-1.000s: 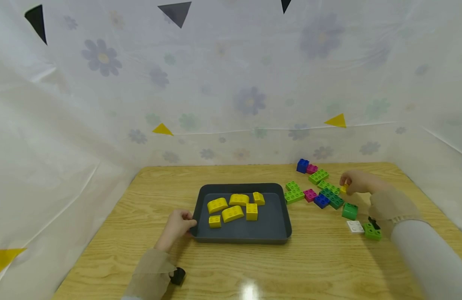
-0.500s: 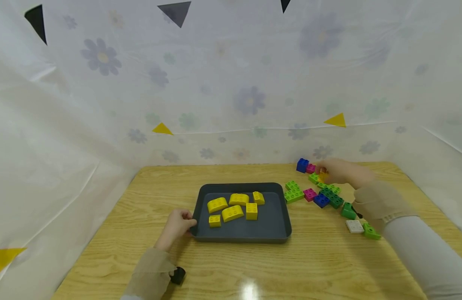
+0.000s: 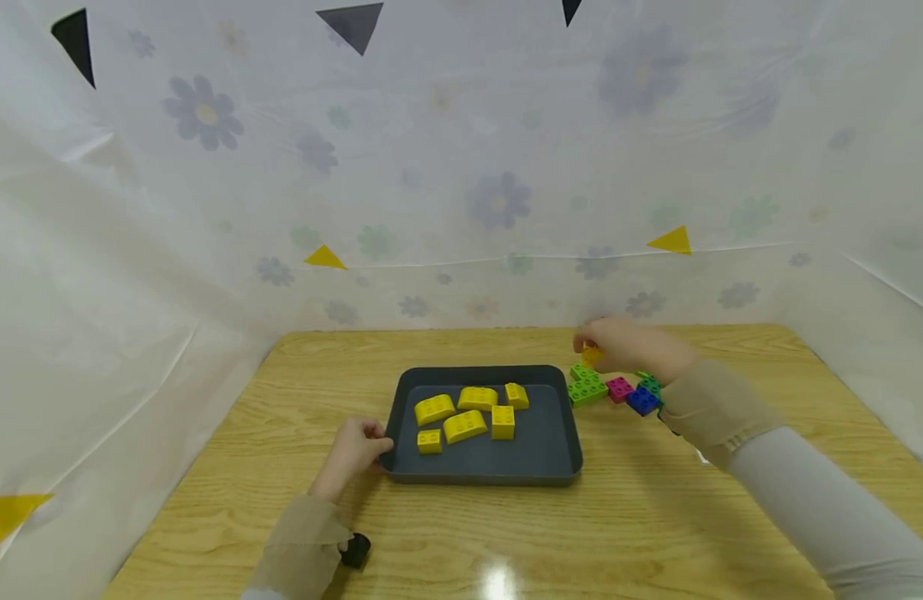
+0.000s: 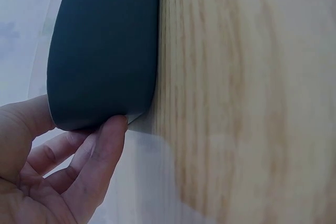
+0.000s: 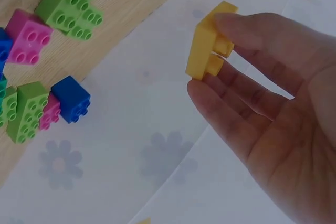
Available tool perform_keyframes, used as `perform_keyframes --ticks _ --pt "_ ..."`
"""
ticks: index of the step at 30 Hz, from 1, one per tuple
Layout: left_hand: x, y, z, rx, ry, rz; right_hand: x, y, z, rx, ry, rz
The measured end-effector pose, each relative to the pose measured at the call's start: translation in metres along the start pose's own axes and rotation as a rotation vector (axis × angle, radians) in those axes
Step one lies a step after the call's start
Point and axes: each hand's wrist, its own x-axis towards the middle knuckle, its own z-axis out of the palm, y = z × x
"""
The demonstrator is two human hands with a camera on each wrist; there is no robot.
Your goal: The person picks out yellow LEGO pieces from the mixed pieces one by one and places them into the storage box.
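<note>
Head view: the right hand (image 3: 626, 346) hangs above the table just past the far right corner of the dark tray (image 3: 559, 454), pinching a small yellow brick (image 3: 591, 356) between thumb and fingertips. 6 yellow bricks (image 3: 469, 412) lie in the tray; green, pink and blue bricks (image 3: 615, 389) lie on the wooden table (image 3: 461, 533) under and beside the hand. The left hand (image 3: 352, 454) grips the tray's near left corner.

Left wrist view: the fingers (image 4: 102, 156) curl against the tray's rim (image 4: 105, 51), thumb at the edge, steadying it.

Right wrist view: thumb on top, fingers beneath, the yellow brick (image 5: 207, 43) is held in the air clear of the other bricks.

The step in hand looks like carrying the yellow brick to the tray. The next move calls for a short travel left over the rim, then parting the fingers above bare tray floor.
</note>
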Motion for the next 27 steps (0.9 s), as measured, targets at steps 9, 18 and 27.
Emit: perform_keyframes --ticks 9,18,27 --pt "0.001 -0.002 0.000 -0.010 0.001 0.003 0.020 -0.026 0.012 -0.015 -0.073 -0.020" --pt "0.000 -0.002 -0.001 -0.020 0.002 -0.004 0.041 -0.045 0.027 -0.046 -0.192 0.011" --pt "0.001 -0.003 -0.001 -0.014 -0.003 -0.024 0.052 -0.058 0.038 -0.037 -0.282 0.073"
